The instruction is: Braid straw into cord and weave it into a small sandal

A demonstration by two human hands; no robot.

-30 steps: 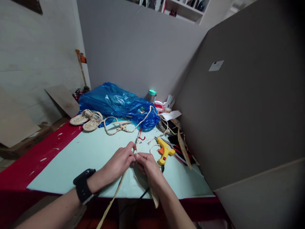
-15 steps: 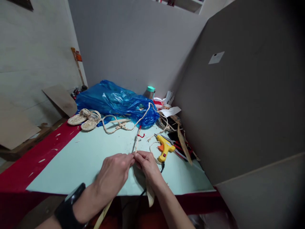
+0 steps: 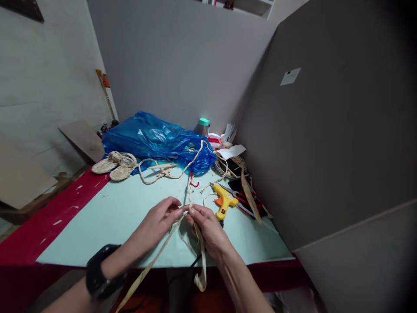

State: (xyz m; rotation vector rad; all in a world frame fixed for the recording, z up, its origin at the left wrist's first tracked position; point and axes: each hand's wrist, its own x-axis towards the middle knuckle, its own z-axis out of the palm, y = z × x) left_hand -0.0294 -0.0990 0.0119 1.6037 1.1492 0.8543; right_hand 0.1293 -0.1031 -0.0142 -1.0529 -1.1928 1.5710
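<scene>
A thin pale braid [image 3: 190,195] of dried plant fibre runs toward me over the pale green sheet, with a red tie [image 3: 194,184] at its far end. My right hand [image 3: 208,226] pinches the near end of the braid between thumb and fingers. Just left of it, my left hand [image 3: 159,221] has its thumb and fingertips closed at a long fibre strand [image 3: 143,273], which trails down over the table edge. A wider curled strand [image 3: 202,265] hangs below my right hand. The exact crossing of the strands is hidden by my fingertips.
A yellow glue gun [image 3: 225,201] lies right of my hands, beside scissors [image 3: 233,191] and dry leaf strips [image 3: 250,195]. Behind are a blue plastic bag [image 3: 153,134], a long braided rope [image 3: 192,164], woven sandals [image 3: 121,170] and a green-lidded bottle [image 3: 203,126]. Grey partitions [image 3: 182,61] enclose the back and right.
My left hand turned over the braid and then drew back left, its long strand now slanting out to the left. My right hand keeps its pinch. The view shifted slightly.
</scene>
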